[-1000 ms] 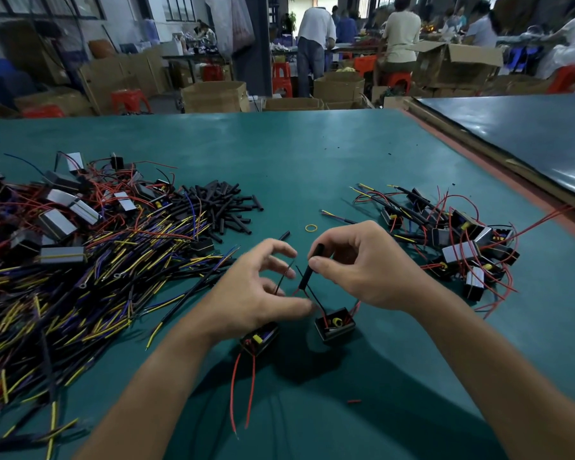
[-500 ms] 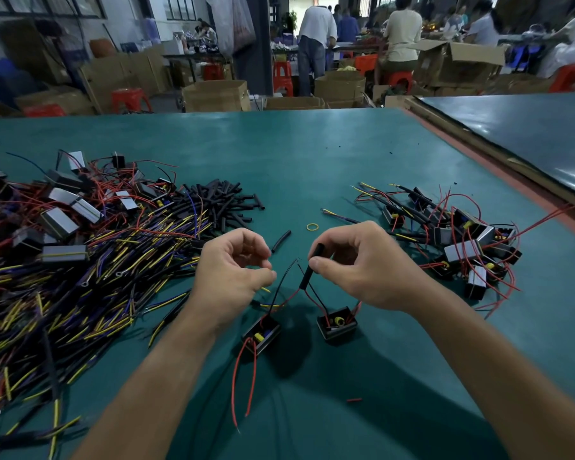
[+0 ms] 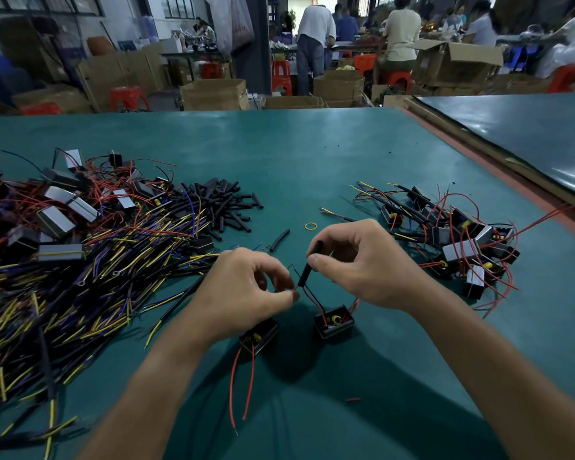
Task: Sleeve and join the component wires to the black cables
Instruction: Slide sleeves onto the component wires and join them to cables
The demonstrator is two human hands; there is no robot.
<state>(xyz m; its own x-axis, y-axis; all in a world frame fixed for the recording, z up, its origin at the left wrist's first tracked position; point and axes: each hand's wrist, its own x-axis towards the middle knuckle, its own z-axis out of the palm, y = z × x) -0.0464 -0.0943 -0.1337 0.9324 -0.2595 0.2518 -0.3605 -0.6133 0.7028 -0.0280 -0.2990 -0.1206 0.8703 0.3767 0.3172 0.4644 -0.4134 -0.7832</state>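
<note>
My right hand [image 3: 362, 263] pinches a black sleeve tube [image 3: 309, 265], tilted, above a small black box component [image 3: 334, 323] whose thin red and black wires run up into the tube's lower end. My left hand [image 3: 243, 293] pinches those thin wires just left of the tube's lower end. A second black component [image 3: 259, 335] with two loose red wires [image 3: 243, 383] lies partly under my left hand. A large heap of black cables [image 3: 80, 277] with yellow and purple ends lies at the left.
A pile of cut black sleeves [image 3: 219, 207] lies behind the cables, with one loose sleeve [image 3: 279, 240] and a yellow rubber band [image 3: 311, 226] near my hands. A cluster of components with red wires [image 3: 458, 240] sits at the right. The green table [image 3: 312, 154] stretches beyond.
My left hand moved right to the sleeve's lower end and took the thin wires between its fingertips. My right hand kept holding the sleeve in place.
</note>
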